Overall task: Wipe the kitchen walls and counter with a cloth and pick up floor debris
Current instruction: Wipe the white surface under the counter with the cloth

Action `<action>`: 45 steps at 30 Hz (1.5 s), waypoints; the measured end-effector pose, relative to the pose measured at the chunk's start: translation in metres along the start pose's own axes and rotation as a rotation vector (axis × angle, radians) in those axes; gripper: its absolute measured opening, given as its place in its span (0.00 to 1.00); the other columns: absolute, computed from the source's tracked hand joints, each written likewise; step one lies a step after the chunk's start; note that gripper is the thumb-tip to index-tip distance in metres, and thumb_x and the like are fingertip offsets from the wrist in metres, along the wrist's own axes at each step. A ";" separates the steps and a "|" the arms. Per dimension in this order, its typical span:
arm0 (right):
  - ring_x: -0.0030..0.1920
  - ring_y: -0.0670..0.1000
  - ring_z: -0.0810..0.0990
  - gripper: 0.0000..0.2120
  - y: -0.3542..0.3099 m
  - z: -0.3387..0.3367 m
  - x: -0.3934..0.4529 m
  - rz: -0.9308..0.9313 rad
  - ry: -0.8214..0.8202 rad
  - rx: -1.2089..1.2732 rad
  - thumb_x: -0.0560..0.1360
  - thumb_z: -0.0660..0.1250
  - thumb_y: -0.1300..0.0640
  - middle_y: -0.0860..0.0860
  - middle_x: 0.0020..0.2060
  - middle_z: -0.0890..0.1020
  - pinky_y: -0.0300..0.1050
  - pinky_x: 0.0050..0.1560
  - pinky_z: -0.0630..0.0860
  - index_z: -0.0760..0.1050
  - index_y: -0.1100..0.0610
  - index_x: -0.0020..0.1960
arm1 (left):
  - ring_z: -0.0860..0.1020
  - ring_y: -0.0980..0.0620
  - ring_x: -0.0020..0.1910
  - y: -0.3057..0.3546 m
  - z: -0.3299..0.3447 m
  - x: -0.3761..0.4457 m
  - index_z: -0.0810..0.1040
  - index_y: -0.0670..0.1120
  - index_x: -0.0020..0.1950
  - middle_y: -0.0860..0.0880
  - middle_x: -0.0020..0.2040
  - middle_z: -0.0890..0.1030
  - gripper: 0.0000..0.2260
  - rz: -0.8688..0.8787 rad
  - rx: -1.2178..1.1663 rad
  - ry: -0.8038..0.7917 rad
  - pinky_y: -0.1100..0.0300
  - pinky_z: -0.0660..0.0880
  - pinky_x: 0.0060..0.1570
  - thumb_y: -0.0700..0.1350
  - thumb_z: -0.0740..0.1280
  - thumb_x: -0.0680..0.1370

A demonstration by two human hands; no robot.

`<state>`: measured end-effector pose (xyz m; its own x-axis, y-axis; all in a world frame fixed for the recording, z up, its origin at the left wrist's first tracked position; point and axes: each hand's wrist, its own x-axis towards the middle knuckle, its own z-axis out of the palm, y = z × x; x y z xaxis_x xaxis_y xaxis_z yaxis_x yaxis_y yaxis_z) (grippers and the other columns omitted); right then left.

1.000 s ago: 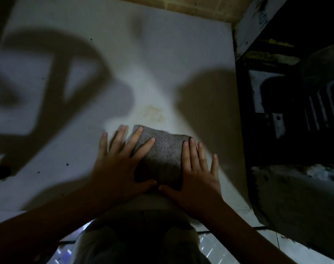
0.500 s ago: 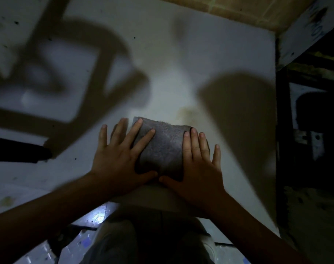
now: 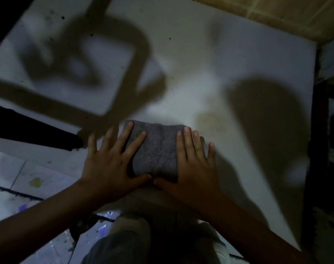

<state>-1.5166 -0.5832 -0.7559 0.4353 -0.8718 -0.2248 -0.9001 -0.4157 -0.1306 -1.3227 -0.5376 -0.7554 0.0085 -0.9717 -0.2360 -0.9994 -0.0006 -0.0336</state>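
A white counter surface fills most of the head view, dimly lit and crossed by broad shadows, with small dark specks scattered toward its far left. Beyond its far edge runs a strip of tan tiled wall. To the lower left lies a pale tiled floor bearing a yellowish mark and bluish smudges; a dark opening borders the counter on the right.

The person's grey trousers show at the bottom centre, between two bare forearms reaching forward.

A folded grey cloth lies flat on the counter near its front edge, held between both hands. The left hand presses down with straight fingers fanned apart: the index and middle fingers lie on the cloth's left part, the other two on the bare counter beside it. The right hand lies flat too, its first three fingers held close together on the cloth's right edge, the little finger set apart on the counter. The two thumbs point toward each other at the cloth's near edge, almost touching.

Just beyond the right fingertips sits a faint yellowish stain on the counter, close to the cloth's far right corner.

No brand, label or writing can be read anywhere.
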 end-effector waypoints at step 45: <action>0.61 0.56 0.69 0.31 -0.011 -0.028 0.005 -0.099 -0.110 0.307 0.70 0.71 0.46 0.54 0.62 0.71 0.45 0.54 0.65 0.63 0.50 0.68 | 0.77 0.40 0.56 -0.025 -0.024 -0.007 0.70 0.51 0.69 0.41 0.60 0.77 0.40 0.041 -0.032 -0.031 0.43 0.72 0.50 0.71 0.57 0.61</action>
<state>-1.5056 -0.5905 -0.7283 0.5351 -0.7910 -0.2967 -0.8122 -0.3851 -0.4382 -1.2984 -0.5368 -0.7293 -0.0319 -0.9634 -0.2663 -0.9995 0.0311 0.0075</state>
